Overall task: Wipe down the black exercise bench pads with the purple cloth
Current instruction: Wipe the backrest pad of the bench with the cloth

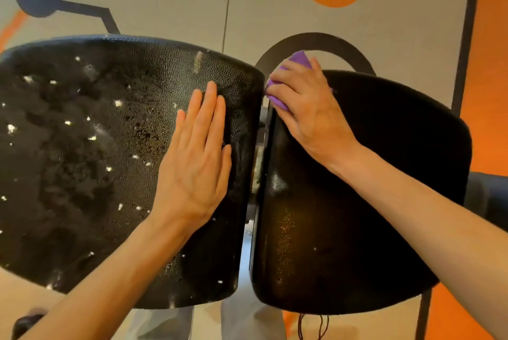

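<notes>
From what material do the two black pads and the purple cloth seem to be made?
Left pad: probably vinyl or faux leather over padding; its pebbled grain shows, with white flecks and wet-looking smears. Right pad: seemingly the same covering, smoother and glossier, with small glints. Purple cloth: soft fabric, perhaps microfibre; it bunches under the right hand. The weave is not visible.

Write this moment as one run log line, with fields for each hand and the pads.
left hand: flat on speckled black textured pad | right hand: presses crumpled purple cloth on right black pad top edge
</notes>
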### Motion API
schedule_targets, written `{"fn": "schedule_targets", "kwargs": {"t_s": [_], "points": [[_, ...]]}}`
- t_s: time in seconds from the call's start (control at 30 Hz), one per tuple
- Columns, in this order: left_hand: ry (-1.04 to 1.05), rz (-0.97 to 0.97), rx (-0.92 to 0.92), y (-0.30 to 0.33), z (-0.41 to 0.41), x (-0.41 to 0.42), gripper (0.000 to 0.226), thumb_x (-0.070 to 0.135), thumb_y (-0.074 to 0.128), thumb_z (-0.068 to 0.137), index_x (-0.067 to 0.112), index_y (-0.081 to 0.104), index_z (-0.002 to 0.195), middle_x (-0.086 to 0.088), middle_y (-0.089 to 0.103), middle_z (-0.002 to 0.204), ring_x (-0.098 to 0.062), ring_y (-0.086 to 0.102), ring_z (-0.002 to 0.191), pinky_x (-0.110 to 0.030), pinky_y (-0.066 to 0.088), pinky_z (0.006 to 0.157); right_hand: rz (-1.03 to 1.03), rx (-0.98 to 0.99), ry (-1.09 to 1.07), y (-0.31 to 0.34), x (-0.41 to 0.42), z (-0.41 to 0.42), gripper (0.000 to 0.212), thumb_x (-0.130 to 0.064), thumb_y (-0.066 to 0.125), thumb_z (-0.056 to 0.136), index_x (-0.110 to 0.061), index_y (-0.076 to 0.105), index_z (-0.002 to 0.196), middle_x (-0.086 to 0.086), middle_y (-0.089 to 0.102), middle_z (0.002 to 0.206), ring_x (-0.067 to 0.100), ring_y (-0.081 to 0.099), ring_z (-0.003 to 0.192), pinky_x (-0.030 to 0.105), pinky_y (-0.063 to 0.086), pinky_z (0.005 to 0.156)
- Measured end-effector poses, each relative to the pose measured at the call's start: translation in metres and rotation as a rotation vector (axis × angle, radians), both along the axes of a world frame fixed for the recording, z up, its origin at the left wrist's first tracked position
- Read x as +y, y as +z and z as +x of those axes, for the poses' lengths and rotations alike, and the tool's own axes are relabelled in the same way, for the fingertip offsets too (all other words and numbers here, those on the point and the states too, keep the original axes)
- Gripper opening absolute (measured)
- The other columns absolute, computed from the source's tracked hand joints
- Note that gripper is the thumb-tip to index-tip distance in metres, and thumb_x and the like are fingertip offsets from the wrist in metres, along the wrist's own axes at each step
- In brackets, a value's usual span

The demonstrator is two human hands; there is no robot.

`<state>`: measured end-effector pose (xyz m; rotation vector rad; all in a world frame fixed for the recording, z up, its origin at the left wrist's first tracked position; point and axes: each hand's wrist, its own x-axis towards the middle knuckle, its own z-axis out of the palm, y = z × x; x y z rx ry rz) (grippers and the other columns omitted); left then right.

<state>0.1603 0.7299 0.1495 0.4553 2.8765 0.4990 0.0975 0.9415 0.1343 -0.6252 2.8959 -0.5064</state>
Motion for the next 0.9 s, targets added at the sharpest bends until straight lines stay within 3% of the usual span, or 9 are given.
{"fn": "schedule_targets", "kwargs": {"t_s": [0.13,0.27,0.33,0.5,0.6,0.7,0.77,0.83,0.9], "points": [[-0.061,-0.010,-0.007,-0.008,0.002,-0.013,0.062,0.026,0.030,0.103,0.001,0.010,0.155,-0.015,0.002,0.165,-0.028,-0.002,0.153,-0.038,0.000,0.124,0.056,0.011,0.139,-0.006,-0.016,0.055,0.018,-0.008,0.051,0.095,-0.006,0.066,0.103,0.010,0.063,0.118,0.026,0.046,0.130,0.048,0.015,0.119],[-0.126,-0.029,-0.015,-0.017,0.004,-0.026,0.062,0.025,0.031,0.104,0.001,0.007,0.156,-0.016,-0.001,0.165,-0.029,-0.001,0.153,-0.040,0.003,0.125,0.115,-0.154,0.310,-0.002,-0.026,0.147,0.027,-0.013,0.044,0.096,-0.010,0.065,0.113,0.006,0.061,0.124,0.024,0.042,0.133,0.046,0.019,0.118],[-0.142,-0.012,-0.018,-0.018,0.005,-0.029,0.063,0.025,0.035,0.104,0.002,0.006,0.156,-0.015,-0.003,0.165,-0.029,-0.002,0.153,-0.041,0.004,0.125,0.198,-0.164,0.424,0.003,-0.019,0.135,0.029,-0.015,0.040,0.098,-0.013,0.065,0.113,0.006,0.062,0.124,0.023,0.046,0.132,0.046,0.023,0.117],[-0.155,0.038,0.006,-0.019,0.005,-0.032,0.065,0.025,0.038,0.104,0.002,0.007,0.156,-0.016,-0.002,0.165,-0.029,-0.002,0.153,-0.041,0.003,0.125,0.320,0.035,0.146,0.000,-0.017,0.031,0.030,-0.017,0.040,0.100,-0.006,0.065,0.112,0.010,0.062,0.122,0.026,0.046,0.132,0.049,0.019,0.119],[-0.166,0.043,0.017,-0.021,0.004,-0.034,0.066,0.025,0.040,0.103,0.002,0.007,0.156,-0.017,-0.002,0.165,-0.030,-0.002,0.153,-0.041,0.004,0.125,0.212,-0.022,0.007,-0.005,-0.031,0.079,0.025,-0.007,0.049,0.094,-0.003,0.064,0.113,0.013,0.060,0.126,0.026,0.041,0.135,0.049,0.016,0.119],[-0.174,0.037,0.032,-0.023,0.003,-0.035,0.067,0.025,0.040,0.102,0.002,0.007,0.156,-0.017,-0.001,0.165,-0.029,-0.001,0.153,-0.041,0.004,0.125,0.124,-0.246,0.130,0.003,-0.048,0.203,0.033,-0.010,0.045,0.093,-0.011,0.057,0.123,0.011,0.056,0.133,0.019,0.021,0.145,0.042,0.008,0.122],[-0.165,0.029,0.038,-0.023,0.004,-0.035,0.067,0.025,0.041,0.103,0.002,0.007,0.156,-0.017,-0.001,0.164,-0.029,-0.001,0.153,-0.040,0.004,0.125,0.102,-0.294,0.250,0.018,-0.053,0.251,0.039,-0.009,0.052,0.089,-0.013,0.052,0.128,0.005,0.052,0.137,0.018,0.021,0.145,0.039,0.008,0.122],[-0.174,0.021,0.041,-0.022,0.004,-0.034,0.067,0.025,0.041,0.102,0.001,0.007,0.156,-0.017,-0.001,0.164,-0.030,0.000,0.153,-0.040,0.004,0.125,0.172,-0.285,0.431,0.022,-0.043,0.232,0.037,-0.006,0.061,0.086,-0.015,0.059,0.122,0.004,0.056,0.134,0.021,0.036,0.139,0.042,0.015,0.121],[-0.182,0.008,0.049,-0.022,0.004,-0.035,0.068,0.025,0.041,0.102,0.001,0.007,0.155,-0.018,0.000,0.164,-0.031,0.001,0.153,-0.040,0.004,0.124,0.240,-0.243,0.380,0.020,-0.035,0.171,0.028,-0.007,0.054,0.091,-0.016,0.063,0.116,0.006,0.058,0.132,0.022,0.040,0.137,0.044,0.018,0.120]]}}
